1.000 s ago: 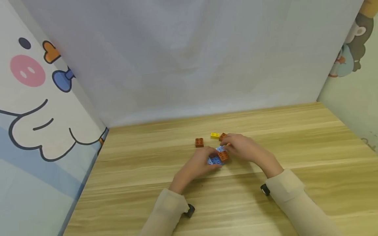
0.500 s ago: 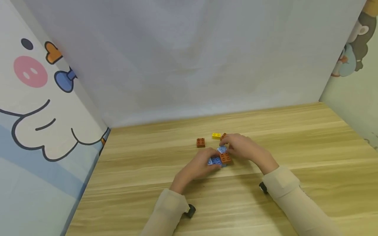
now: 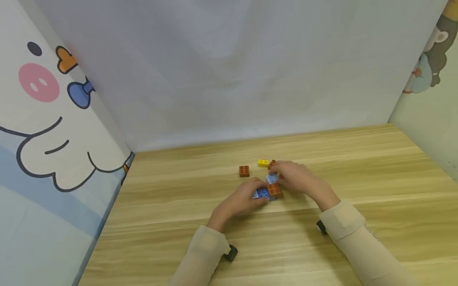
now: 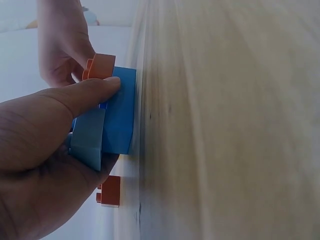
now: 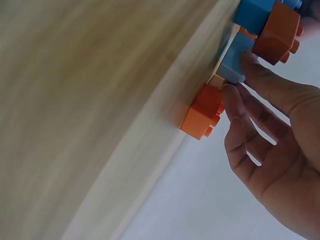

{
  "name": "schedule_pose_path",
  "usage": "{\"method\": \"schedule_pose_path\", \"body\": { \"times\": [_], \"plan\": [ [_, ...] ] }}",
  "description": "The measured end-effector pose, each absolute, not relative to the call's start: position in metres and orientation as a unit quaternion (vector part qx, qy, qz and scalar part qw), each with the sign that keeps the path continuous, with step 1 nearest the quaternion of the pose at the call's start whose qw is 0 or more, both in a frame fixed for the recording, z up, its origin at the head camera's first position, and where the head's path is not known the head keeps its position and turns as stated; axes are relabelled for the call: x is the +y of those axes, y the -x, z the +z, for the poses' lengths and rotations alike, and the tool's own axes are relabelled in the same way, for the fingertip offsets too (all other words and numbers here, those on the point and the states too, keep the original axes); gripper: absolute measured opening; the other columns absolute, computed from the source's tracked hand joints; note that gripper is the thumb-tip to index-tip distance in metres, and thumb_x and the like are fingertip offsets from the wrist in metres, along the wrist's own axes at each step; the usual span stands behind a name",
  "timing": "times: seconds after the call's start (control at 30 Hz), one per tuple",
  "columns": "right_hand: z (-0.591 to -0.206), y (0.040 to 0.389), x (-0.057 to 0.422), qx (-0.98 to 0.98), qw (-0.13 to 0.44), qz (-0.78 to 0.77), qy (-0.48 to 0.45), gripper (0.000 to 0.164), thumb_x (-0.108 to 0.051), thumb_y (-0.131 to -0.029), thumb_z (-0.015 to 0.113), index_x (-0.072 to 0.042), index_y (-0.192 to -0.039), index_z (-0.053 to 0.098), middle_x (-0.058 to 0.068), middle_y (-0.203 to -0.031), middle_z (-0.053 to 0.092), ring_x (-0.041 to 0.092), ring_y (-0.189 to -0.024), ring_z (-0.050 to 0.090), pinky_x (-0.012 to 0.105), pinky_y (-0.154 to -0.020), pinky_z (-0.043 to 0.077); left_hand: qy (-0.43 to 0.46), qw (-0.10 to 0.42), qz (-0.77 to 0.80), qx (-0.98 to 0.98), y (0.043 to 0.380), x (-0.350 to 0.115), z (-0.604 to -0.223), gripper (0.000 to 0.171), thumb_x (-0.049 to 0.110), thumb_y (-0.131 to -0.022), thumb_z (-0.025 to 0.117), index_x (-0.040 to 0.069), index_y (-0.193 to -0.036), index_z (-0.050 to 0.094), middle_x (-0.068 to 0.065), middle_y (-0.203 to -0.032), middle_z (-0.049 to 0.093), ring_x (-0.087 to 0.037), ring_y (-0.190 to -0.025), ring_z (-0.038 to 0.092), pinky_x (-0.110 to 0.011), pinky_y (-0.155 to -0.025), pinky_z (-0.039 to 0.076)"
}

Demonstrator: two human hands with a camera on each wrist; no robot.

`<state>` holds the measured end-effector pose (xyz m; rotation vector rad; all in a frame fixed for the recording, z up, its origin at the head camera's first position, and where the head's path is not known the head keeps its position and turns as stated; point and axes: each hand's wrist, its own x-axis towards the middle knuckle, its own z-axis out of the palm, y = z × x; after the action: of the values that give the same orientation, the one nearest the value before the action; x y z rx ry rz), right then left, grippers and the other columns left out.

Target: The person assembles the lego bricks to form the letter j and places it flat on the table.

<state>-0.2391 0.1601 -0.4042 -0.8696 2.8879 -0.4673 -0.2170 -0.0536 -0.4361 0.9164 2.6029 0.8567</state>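
Note:
My left hand (image 3: 243, 197) grips a toy building-brick assembly, its thumb along the near side and fingers behind. The assembly has a blue brick (image 4: 120, 112), a pale blue brick (image 4: 89, 139) at its left end and an orange brick (image 3: 274, 189) on top at the right. My right hand (image 3: 295, 176) pinches a light blue brick (image 5: 234, 61) between thumb and fingertips, close behind the orange one. Whether that light blue brick is joined to the assembly, I cannot tell. In the left wrist view, the blue brick's underside is at or just above the tabletop.
Loose on the wooden table (image 3: 171, 198) are an orange brick (image 3: 244, 171) to the left, a small yellow brick (image 3: 262, 163) behind, and another orange brick (image 5: 202, 111) partly covered by my right hand in the head view. A pale cloth (image 3: 229, 79) hangs behind the table.
The orange brick on the assembly sits straighter than a second ago, when it looked turned. Both hands keep their holds and barely move; the head view has shifted slightly.

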Motion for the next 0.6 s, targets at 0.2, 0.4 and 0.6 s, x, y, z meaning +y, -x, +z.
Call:
{"method": "schedule_pose_path", "body": {
  "times": [0.2, 0.4, 0.6],
  "plan": [
    [-0.399, 0.233, 0.168, 0.946, 0.046, -0.168, 0.274, 0.026, -0.016, -0.097, 0.070, -0.008, -0.122, 0.070, 0.009, -0.117, 0.070, 0.026, -0.101, 0.068, 0.045, -0.083, 0.058, -0.317, 0.129, 0.294, 0.892, 0.215, -0.054, -0.434, 0.044, 0.027, -0.101, 0.064, 0.005, -0.139, 0.058, -0.010, -0.133, 0.063, -0.021, -0.114, 0.060, -0.037, -0.101, 0.051],
    [-0.389, 0.226, 0.174, 0.947, 0.045, -0.172, 0.268, 0.031, -0.018, -0.097, 0.070, -0.009, -0.126, 0.070, 0.007, -0.113, 0.070, 0.016, -0.090, 0.066, 0.034, -0.073, 0.056, -0.317, 0.134, 0.291, 0.893, 0.216, -0.053, -0.438, 0.044, 0.029, -0.102, 0.064, 0.006, -0.140, 0.058, -0.008, -0.133, 0.062, -0.019, -0.116, 0.060, -0.037, -0.102, 0.051],
    [-0.379, 0.218, 0.177, 0.946, 0.037, -0.174, 0.270, 0.033, -0.018, -0.097, 0.070, -0.008, -0.128, 0.069, 0.008, -0.116, 0.070, 0.016, -0.091, 0.066, 0.033, -0.073, 0.056, -0.320, 0.132, 0.296, 0.890, 0.218, -0.055, -0.439, 0.045, 0.029, -0.101, 0.064, 0.007, -0.140, 0.058, -0.008, -0.134, 0.062, -0.019, -0.116, 0.060, -0.038, -0.103, 0.051]
  ]
}}
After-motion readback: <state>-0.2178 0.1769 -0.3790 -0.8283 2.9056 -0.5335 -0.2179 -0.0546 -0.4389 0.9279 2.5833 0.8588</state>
